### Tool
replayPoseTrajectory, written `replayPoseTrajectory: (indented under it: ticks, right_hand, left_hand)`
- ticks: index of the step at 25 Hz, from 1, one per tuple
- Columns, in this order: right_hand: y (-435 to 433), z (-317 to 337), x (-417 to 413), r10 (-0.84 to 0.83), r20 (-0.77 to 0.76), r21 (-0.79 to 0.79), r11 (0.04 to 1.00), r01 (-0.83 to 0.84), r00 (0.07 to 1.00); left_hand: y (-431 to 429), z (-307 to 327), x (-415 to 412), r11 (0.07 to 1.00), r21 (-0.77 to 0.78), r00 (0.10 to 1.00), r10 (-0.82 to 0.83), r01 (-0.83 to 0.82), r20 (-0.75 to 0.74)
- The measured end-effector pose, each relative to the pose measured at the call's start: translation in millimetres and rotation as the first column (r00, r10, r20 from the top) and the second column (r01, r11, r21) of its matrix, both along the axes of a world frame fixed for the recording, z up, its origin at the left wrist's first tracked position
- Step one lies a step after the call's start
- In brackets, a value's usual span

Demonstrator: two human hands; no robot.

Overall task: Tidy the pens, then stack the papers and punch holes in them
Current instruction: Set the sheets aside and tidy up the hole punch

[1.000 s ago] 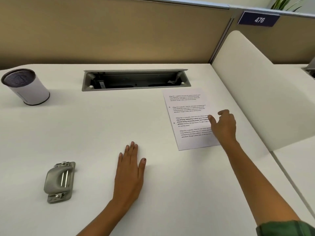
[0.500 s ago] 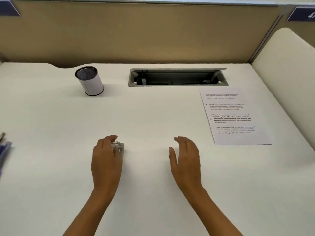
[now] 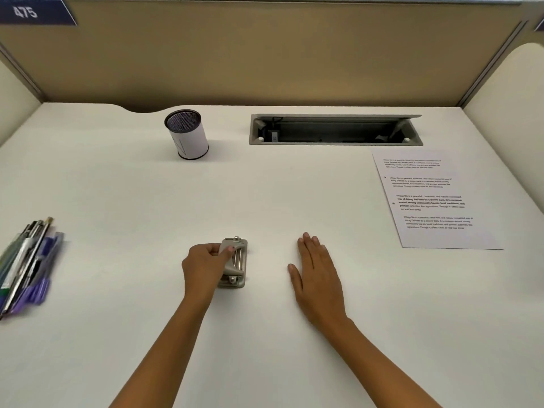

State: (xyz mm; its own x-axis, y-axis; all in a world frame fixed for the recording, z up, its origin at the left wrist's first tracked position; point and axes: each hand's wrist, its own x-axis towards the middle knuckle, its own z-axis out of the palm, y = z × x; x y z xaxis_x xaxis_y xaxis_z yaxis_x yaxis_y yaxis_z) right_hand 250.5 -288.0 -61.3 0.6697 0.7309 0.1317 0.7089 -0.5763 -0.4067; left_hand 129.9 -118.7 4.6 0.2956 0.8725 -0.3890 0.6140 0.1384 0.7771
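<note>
1. Head view. White desk (image 3: 265,195) boxed in by a tan partition (image 3: 265,54); a cable slot (image 3: 335,131) is let into the far side.
2. Mesh pen cup (image 3: 188,135) stands upright at the back, left of the slot. The pens (image 3: 26,260) lie loose in a heap at the desk's left edge, well apart from the cup. I judge the tidying not done.
3. Papers (image 3: 435,201) lie flat at the far right, print up, near the side panel. Cannot tell how many sheets.
4. My left hand (image 3: 204,266) grips the hole punch (image 3: 235,263) from its left side, thumb on the lever, fingers curled round the edge. The punch sits on the desk, front centre. That hold should let me slide or lift it.
5. My right hand (image 3: 316,269) lies flat on the desk just right of the punch, fingers straight and together, holding nothing. It looks like a brace, and is the hand nearer the papers.
</note>
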Motion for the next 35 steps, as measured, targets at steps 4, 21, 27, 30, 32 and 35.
replayPoseTrajectory:
  ticks: [4,21,27,30,32,35]
  right_hand:
    - [1,-1,0,-0.011,0.014,-0.014,1.0,0.011,1.0]
    - [0,-5,0,-0.021,0.034,0.013,1.0,0.021,0.999]
    - [0,-2,-1,-0.011,0.007,0.029,1.0,0.011,1.0]
    - [6,3,-4,-0.044,-0.099,0.104,0.993,0.054,0.994]
    - [16,10,-8,-0.062,-0.177,0.187,0.978,0.096,0.982]
    - [41,22,-9,0.029,-0.216,0.274,0.961,0.032,0.976]
  left_hand:
    - [12,1,-4,0.975,-0.21,0.988,0.103,-0.077,0.115]
    - [60,7,-71,0.967,-0.071,0.969,0.248,-0.246,0.013]
    - [60,2,-73,0.983,-0.018,0.982,0.181,-0.182,-0.047]
    - [49,5,-73,0.959,0.273,0.967,0.137,-0.075,-0.216]
    - [35,8,-72,0.837,0.547,0.957,0.147,0.014,-0.25]
    - [8,3,-61,0.759,0.627,0.983,-0.109,0.177,-0.145]
